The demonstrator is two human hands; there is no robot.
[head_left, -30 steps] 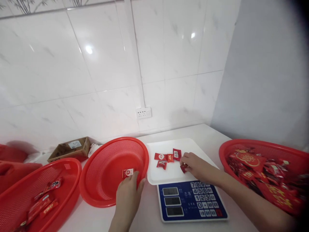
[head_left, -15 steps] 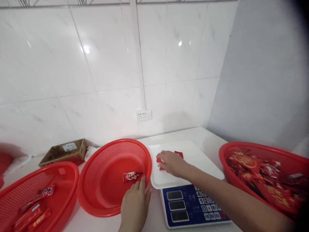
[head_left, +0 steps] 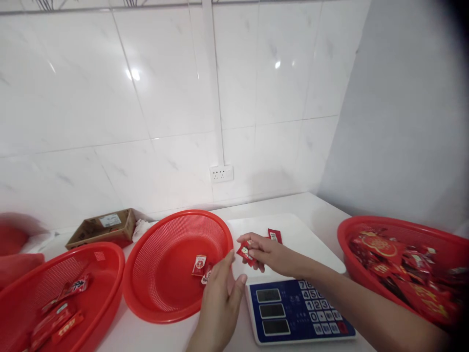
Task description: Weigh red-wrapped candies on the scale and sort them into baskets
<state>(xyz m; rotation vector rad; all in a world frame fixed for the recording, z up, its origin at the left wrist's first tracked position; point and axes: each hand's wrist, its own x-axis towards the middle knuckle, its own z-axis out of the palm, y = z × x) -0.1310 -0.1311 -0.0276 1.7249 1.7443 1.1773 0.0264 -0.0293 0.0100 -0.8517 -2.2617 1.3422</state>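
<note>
My right hand [head_left: 269, 252] pinches a small red snack packet [head_left: 245, 250] just above the white pan [head_left: 304, 239] of a digital scale [head_left: 293, 318]. Behind that hand, another red packet [head_left: 275, 235] lies on the pan. My left hand [head_left: 222, 300] is over the near right rim of the middle red basket [head_left: 157, 264], thumb and fingers apart, with nothing seen in it. Inside this basket are a red and white packet [head_left: 199, 265] and a second packet [head_left: 207, 275], partly hidden by my left fingers.
At left, a red basket [head_left: 98, 283] holds several red packets [head_left: 54, 322]. The right-hand red basket [head_left: 348, 227] is heaped with packets. A cardboard box [head_left: 126, 227] stands behind the left basket, near the tiled wall. A wall socket [head_left: 222, 173] is above the table.
My right hand has lifted a packet off the scale pan and turned toward the middle basket. My left hand has drawn slightly right; a second packet now shows in that basket.
</note>
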